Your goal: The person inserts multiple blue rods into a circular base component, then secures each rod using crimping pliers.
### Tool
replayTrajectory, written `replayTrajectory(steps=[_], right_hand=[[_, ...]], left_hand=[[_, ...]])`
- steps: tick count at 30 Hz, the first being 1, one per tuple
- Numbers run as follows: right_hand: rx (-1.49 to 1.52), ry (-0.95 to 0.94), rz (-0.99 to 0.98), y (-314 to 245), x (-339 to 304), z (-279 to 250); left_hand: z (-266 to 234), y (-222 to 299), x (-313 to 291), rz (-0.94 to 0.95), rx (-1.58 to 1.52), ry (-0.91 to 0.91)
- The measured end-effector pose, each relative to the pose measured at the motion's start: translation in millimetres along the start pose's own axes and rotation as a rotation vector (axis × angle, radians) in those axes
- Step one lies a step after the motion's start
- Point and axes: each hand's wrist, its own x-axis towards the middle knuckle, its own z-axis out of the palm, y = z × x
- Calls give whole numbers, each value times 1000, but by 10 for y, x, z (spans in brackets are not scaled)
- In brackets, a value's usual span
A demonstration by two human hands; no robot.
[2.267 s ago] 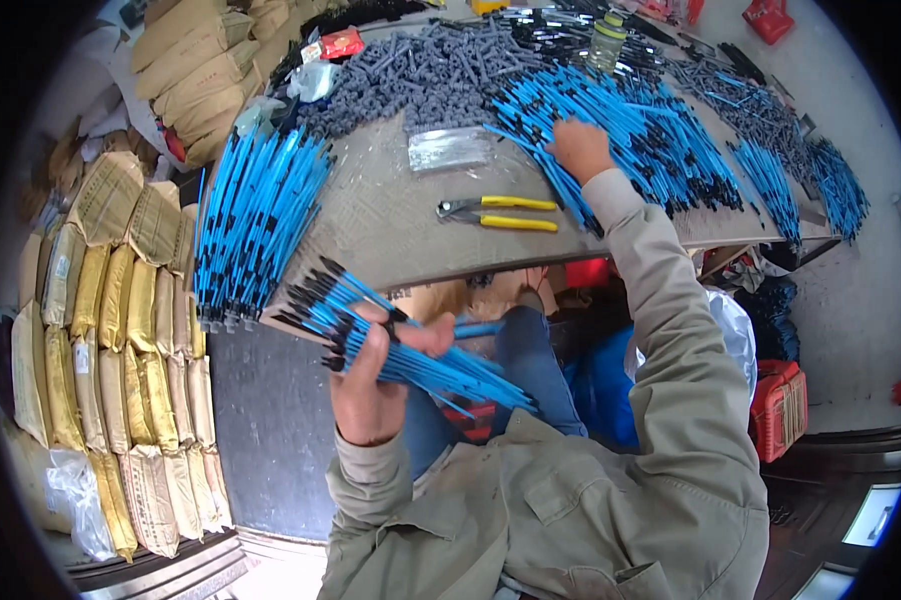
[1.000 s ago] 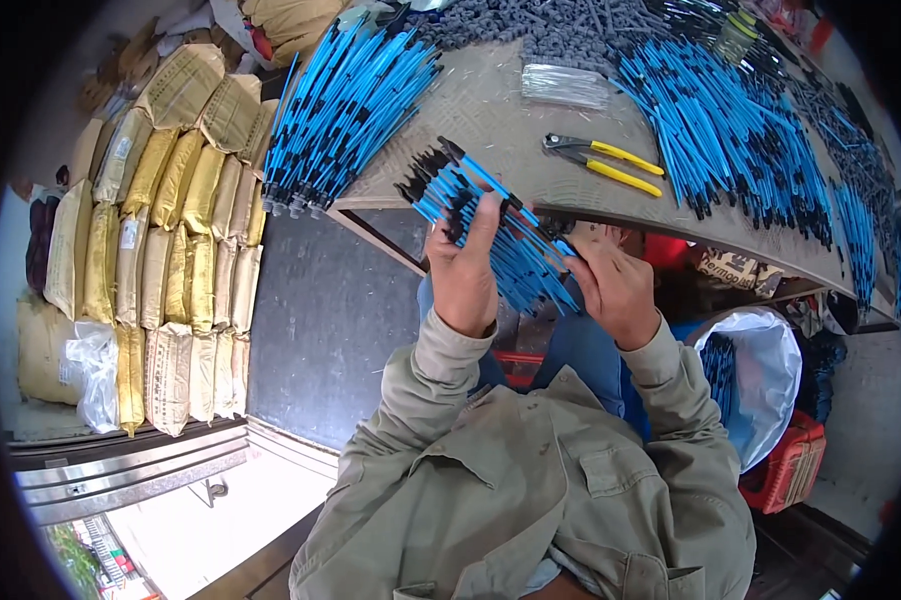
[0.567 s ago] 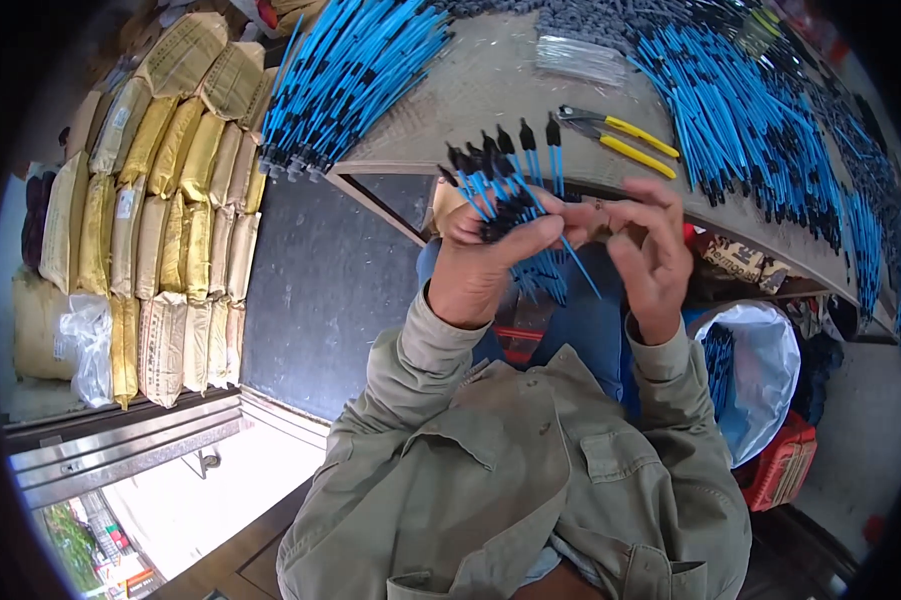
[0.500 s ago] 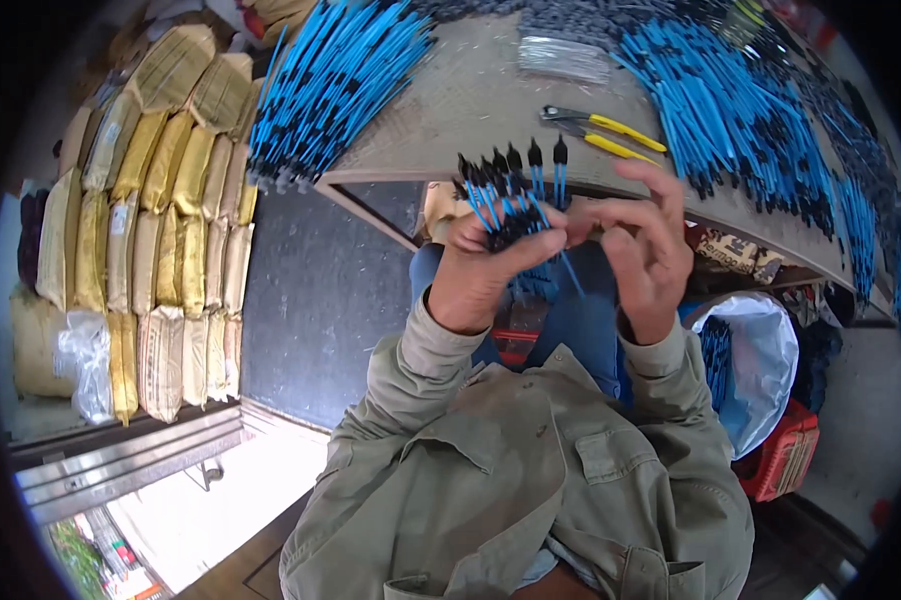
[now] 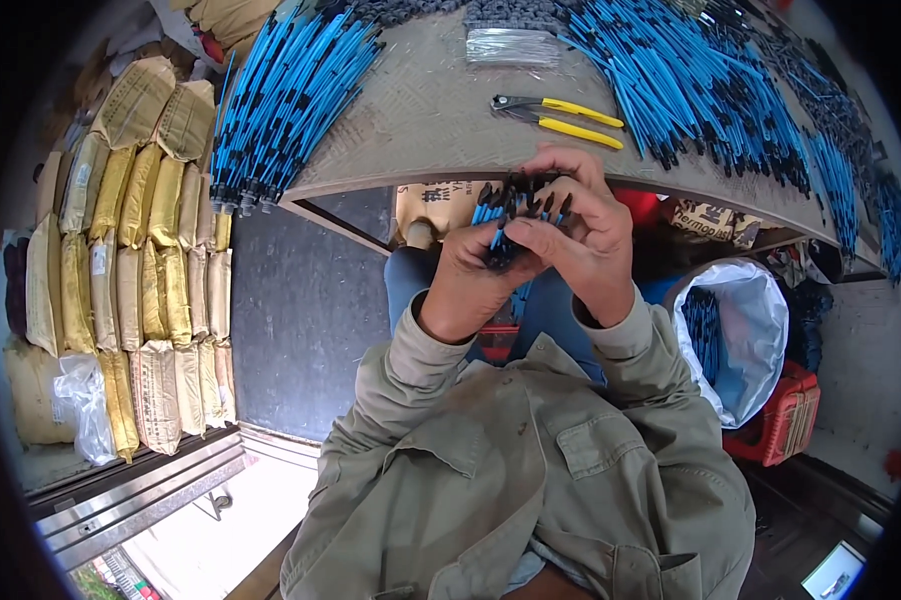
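A bundle of thin blue rods with black tips is gripped in my left hand, above my knees and just in front of the table edge. My right hand reaches over the top of the bundle. Its thumb and bent fingers close on the black ends, which they partly hide. The lower ends of the rods show faintly between my legs. On the table beyond my hands lie pliers with yellow handles, their jaws pointing left.
Blue rods lie in a pile at the table's left and a larger pile at its right. Clear thin strips sit at the back. A white-lined bag stands in a red crate on my right. Stacked sacks line the left.
My right hand has moved left onto the bundle's black ends, its fingers closing around them. The bundle has dropped slightly nearer me. The whole view has shifted a little.
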Motion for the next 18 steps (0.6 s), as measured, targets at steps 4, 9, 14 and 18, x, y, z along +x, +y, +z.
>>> replayTrajectory(steps=[4, 9, 14, 18], right_hand=[[-60, -35, -79, -4, 19, -39], [415, -177, 66, -6, 79, -151], [39, -107, -72, -65, 102, -140], [-49, 27, -61, -129, 51, -62]], left_hand=[[0, 0, 0, 13, 10, -16], [8, 168, 7, -71, -64, -82], [15, 194, 26, -82, -140, -67], [88, 102, 23, 21, -126, 7]])
